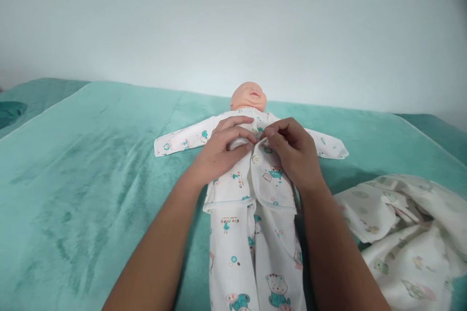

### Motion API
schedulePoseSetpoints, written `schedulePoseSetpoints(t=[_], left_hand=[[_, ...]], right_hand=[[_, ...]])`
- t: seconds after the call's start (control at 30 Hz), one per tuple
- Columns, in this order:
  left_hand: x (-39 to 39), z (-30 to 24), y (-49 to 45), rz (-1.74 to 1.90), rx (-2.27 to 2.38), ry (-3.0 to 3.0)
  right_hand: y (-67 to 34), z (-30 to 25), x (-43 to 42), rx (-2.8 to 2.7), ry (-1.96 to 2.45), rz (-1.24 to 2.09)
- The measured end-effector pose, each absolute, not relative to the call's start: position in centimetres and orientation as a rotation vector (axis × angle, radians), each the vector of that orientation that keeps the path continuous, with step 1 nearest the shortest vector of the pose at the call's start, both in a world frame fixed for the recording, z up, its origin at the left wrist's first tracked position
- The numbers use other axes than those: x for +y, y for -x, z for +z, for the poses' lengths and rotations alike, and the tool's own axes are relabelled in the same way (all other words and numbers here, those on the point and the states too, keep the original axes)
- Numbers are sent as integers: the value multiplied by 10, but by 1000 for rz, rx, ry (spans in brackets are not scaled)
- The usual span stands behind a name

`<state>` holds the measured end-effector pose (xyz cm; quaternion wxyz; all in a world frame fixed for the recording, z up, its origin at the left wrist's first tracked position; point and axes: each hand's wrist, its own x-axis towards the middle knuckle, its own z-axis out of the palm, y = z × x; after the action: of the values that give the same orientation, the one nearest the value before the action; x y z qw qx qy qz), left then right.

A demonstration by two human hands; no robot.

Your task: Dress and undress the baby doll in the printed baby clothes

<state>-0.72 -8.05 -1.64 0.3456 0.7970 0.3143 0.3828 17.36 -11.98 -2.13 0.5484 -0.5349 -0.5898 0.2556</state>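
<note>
A baby doll (248, 96) lies on its back in a white printed shirt (228, 182) and matching trousers (233, 248), its sleeves spread out to both sides. My left hand (228, 143) rests over the chest, thumb and forefinger tips close together at the shirt's front edge, another finger stretched out above. Opposite it, my right hand (292, 148) pinches the other front edge near the chest. A pale button (256, 159) shows just below my fingertips. Lower down, the shirt fronts part slightly over the trousers. My fingers hide part of the front opening.
A crumpled white printed cloth (412, 252) lies at the right, beside my right forearm. Green plush fabric (91, 180) covers the surface under the doll. Behind it rises a plain pale wall (233, 24).
</note>
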Motion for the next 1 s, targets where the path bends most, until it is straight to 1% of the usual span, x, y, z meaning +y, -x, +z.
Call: schedulePoseSetpoints(t=[0.13,0.23,0.37,0.47,0.57,0.7,1.0], left_hand=[[-80,-11,17,818,729,-2142],[-80,-12,20,774,710,-2160],[-80,-13,21,740,718,-2171],[-81,-11,21,739,715,-2163],[-81,-10,22,734,714,-2131],[-81,-9,23,735,698,-2086],[-82,-12,20,792,712,-2066]], right_hand=[[-180,-9,-129,-1686,1295,600],[-190,-2,-133,-1906,1263,663],[-198,0,-135,-2020,1244,706],[-197,-2,-135,-1968,1272,710],[-194,-4,-136,-1832,1350,770],[-192,-5,-136,-1713,1350,838],[-187,-7,-135,-1653,1339,855]])
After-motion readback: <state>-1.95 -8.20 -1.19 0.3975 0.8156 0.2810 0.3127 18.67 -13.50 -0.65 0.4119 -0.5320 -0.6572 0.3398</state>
